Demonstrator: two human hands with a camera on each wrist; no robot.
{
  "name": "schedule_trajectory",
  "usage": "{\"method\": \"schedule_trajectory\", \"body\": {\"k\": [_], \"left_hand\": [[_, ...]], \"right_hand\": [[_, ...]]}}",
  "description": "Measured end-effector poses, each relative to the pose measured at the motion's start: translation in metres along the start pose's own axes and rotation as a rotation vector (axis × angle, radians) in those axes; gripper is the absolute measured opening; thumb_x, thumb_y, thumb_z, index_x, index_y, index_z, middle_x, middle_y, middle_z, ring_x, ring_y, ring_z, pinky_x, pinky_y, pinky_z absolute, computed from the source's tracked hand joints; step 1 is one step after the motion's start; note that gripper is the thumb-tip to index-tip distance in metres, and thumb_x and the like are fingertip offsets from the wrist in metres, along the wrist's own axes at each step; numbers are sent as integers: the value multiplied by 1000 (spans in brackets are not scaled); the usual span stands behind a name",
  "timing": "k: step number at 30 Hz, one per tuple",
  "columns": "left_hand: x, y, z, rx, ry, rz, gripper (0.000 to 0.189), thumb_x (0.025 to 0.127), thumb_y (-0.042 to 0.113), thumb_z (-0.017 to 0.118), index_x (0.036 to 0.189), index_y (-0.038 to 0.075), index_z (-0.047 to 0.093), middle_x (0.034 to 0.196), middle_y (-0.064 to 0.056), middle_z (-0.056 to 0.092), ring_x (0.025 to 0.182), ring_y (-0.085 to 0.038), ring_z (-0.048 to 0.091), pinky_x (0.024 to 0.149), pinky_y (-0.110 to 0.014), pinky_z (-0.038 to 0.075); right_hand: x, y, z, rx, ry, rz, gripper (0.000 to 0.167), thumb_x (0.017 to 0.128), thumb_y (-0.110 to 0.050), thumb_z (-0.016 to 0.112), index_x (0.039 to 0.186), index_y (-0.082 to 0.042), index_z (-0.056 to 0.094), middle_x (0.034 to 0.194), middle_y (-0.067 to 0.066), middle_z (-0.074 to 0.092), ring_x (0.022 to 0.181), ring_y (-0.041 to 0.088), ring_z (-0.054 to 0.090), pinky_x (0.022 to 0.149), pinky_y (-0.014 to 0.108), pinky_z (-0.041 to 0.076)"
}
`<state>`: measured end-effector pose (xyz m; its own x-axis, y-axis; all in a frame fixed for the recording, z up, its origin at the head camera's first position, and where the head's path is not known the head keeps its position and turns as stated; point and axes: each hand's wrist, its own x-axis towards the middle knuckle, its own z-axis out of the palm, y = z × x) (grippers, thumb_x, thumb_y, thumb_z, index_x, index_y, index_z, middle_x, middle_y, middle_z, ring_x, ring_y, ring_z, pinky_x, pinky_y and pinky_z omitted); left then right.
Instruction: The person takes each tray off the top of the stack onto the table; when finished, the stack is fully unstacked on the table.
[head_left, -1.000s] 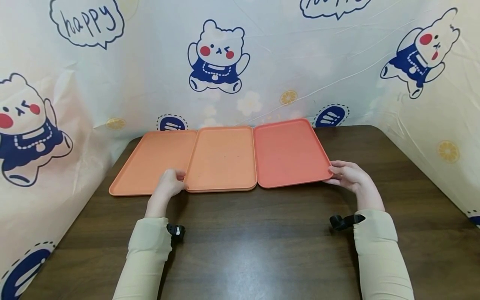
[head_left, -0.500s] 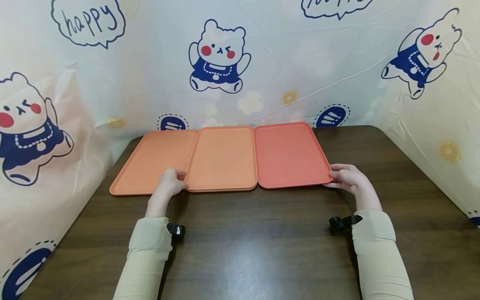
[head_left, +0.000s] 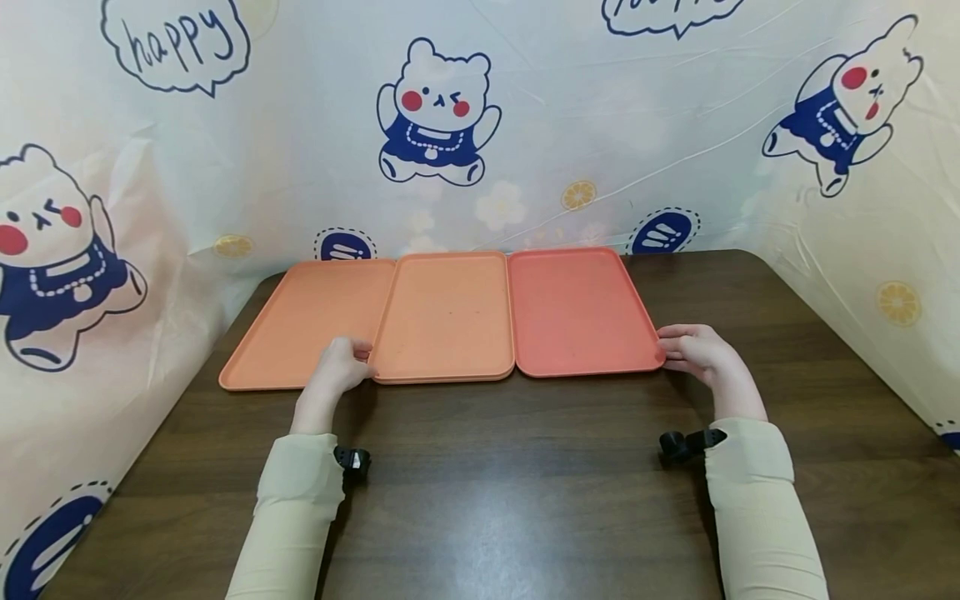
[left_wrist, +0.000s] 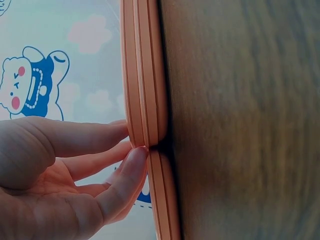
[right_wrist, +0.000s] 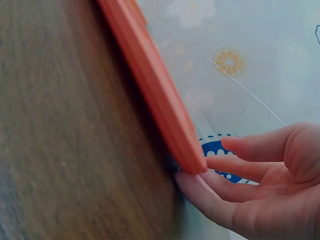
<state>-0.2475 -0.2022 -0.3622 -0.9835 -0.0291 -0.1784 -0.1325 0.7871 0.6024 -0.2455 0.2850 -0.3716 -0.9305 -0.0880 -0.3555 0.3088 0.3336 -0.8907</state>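
Note:
Three trays lie side by side in the head view: an orange left tray, a lighter orange middle tray and a red tray. The middle one is stacked on another, as the doubled edge shows. My left hand pinches the middle tray's near left corner between thumb and fingers, beside the left tray. At the red tray's near right corner is my right hand; in the right wrist view its fingers touch the corner, with the thumb apart from the rim.
The trays lie at the back of a brown wooden table, close to a printed cloth backdrop. Small black wrist cameras sit at both sleeves, the left wrist camera and the right wrist camera.
The red tray has come down flat and straightened beside the middle tray. My right hand's grip on its corner has loosened. My left hand has stayed in place.

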Motion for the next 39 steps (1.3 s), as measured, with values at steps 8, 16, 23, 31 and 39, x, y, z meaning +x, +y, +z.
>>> {"method": "schedule_trajectory", "body": {"k": [8, 16, 23, 31, 39], "left_hand": [[1, -2, -1, -1, 1, 3, 46, 85, 0, 60, 128, -12, 49, 124, -30, 54, 112, -39, 53, 96, -46, 45], [2, -3, -1, -2, -3, 5, 46, 85, 1, 59, 128, -12, 49, 124, -30, 54, 112, -38, 53, 93, -45, 47], [1, -3, -2, 14, -5, 11, 47, 85, 3, 59, 129, -12, 48, 125, -30, 53, 113, -39, 52, 94, -46, 46], [2, -3, -1, 14, -5, 1, 48, 86, 3, 60, 130, -11, 48, 126, -29, 53, 114, -39, 52, 95, -46, 46], [2, -2, 0, 13, -5, 1, 48, 86, 3, 59, 130, -11, 47, 127, -30, 52, 115, -40, 51, 96, -47, 45]], "right_hand": [[-1, -2, 2, 19, -4, -13, 57, 98, -13, 44, 144, 10, 21, 143, 29, 32, 88, -1, 59, 95, 25, 47], [0, -3, 1, 19, -10, -20, 57, 100, -16, 40, 147, 7, 17, 149, 28, 27, 106, 7, 58, 102, 29, 41], [-3, -9, 2, 25, 9, -30, 59, 100, -18, 38, 148, 4, 13, 152, 27, 23, 134, 33, 35, 109, 39, 31], [-4, -12, 4, 31, 3, -39, 61, 100, -19, 40, 149, 4, 11, 152, 26, 23, 133, 32, 35, 112, 42, 29], [-2, -11, 6, 34, -1, -45, 65, 99, -24, 43, 149, 4, 11, 152, 26, 20, 133, 33, 32, 114, 46, 25]]}}
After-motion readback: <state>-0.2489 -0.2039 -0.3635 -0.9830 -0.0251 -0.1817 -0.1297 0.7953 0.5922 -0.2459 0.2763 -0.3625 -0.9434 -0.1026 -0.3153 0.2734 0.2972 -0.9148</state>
